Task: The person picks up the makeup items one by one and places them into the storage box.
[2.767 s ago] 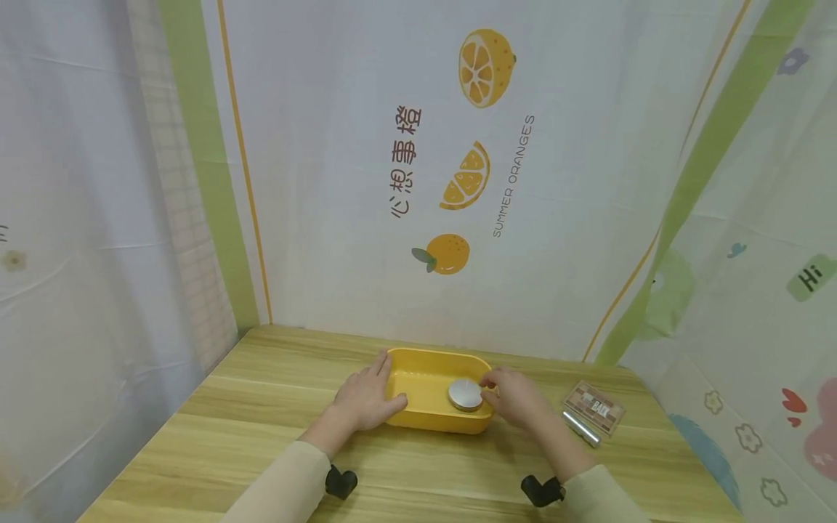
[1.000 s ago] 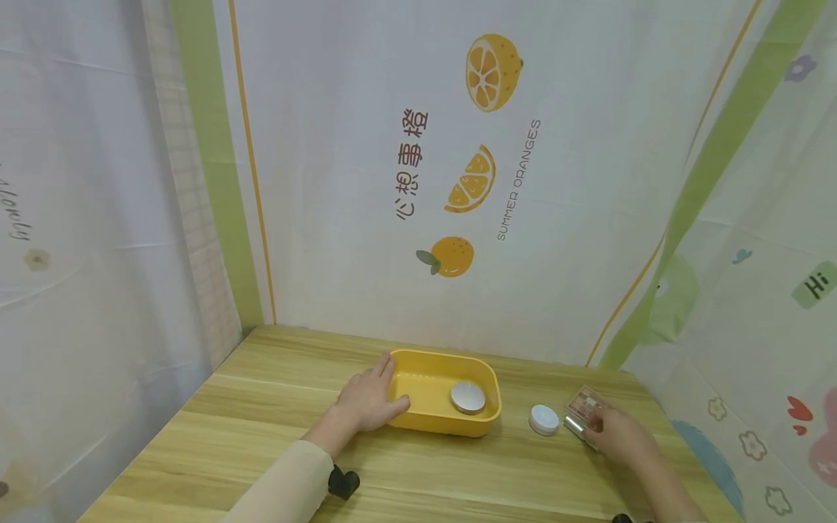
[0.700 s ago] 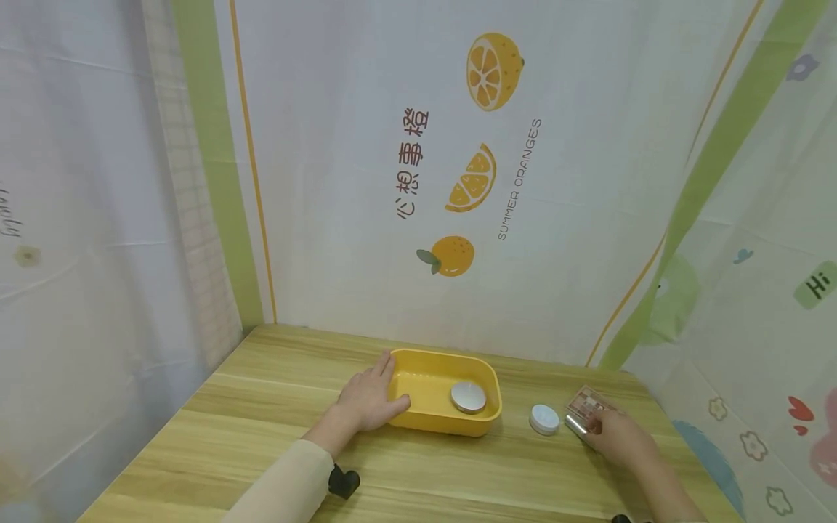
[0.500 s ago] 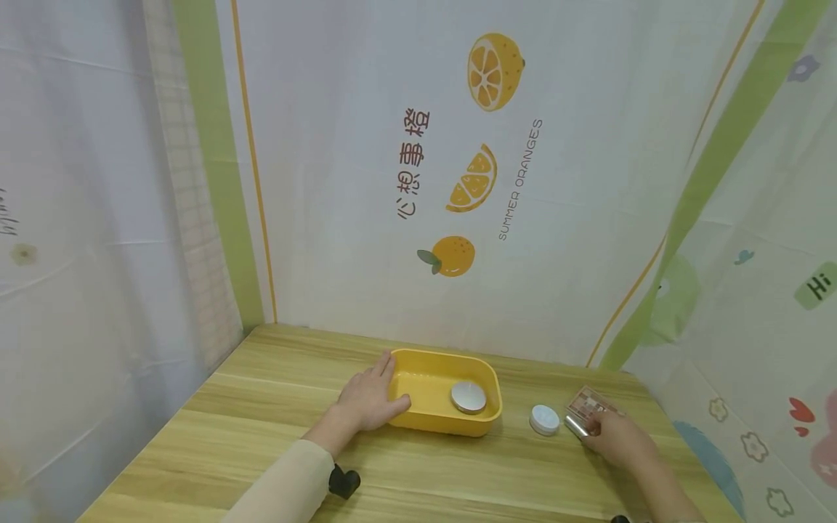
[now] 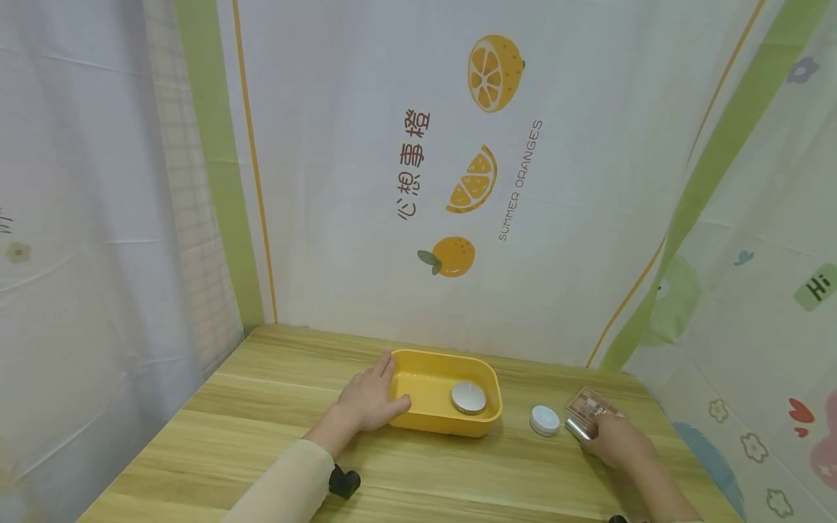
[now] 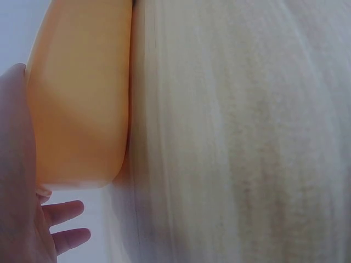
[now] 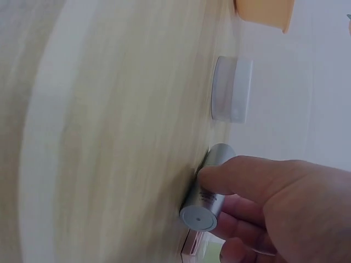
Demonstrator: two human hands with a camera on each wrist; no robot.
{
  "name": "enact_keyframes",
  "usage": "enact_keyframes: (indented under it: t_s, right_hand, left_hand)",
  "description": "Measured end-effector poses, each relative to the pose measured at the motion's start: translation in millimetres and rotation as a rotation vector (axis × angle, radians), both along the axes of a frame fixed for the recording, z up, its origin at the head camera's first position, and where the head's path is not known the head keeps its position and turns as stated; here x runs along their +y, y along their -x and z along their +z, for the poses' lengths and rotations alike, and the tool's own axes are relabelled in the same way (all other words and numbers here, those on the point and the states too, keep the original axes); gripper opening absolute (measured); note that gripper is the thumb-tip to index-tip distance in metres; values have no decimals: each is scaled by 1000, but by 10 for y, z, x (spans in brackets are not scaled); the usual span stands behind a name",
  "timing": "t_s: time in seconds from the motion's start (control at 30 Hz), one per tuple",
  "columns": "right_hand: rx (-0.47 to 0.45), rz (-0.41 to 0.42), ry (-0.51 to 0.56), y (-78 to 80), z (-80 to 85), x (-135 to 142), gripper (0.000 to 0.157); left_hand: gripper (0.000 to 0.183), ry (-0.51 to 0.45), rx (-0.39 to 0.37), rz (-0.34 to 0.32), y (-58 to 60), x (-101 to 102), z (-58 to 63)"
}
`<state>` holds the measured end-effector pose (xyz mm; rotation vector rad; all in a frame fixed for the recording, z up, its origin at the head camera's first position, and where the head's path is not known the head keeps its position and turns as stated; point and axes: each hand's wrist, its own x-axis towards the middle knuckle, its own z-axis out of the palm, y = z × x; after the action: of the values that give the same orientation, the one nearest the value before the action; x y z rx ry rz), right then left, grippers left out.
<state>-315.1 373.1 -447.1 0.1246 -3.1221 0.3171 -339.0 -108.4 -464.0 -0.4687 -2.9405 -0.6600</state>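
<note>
My left hand rests on the left end of the yellow plastic box, its thumb over the near rim and its other fingers stretched along the end wall. Inside the box, toward the right, lies a round silver tin. My right hand pinches a silver lipstick-like tube between thumb and fingers; the tube lies on its side, low at the tabletop. Small print shows on its wall beside the thumb. Part of the tube is hidden by the fingers in the head view.
A round white lidded jar stands between the box and the tube. Just behind the tube lies a flat palette of brown squares, partly covered by the right hand. A printed curtain hangs behind the wooden table.
From the box's right end, beside the tin, my right hand has moved right to the tube. The white jar now shows between them. During the last second both hands have barely moved.
</note>
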Motion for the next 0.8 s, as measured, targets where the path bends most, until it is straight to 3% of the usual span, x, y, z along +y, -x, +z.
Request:
enact_keyframes:
  t_s: [0.37,0.8]
  right_hand:
    - [10,-7,-18,36,21,23,18]
    - [39,2,-2,56,104,-21,24]
  left_hand:
    - [93,16,3,-1,-8,2,7]
    - [95,13,-6,1,-10,-1,5]
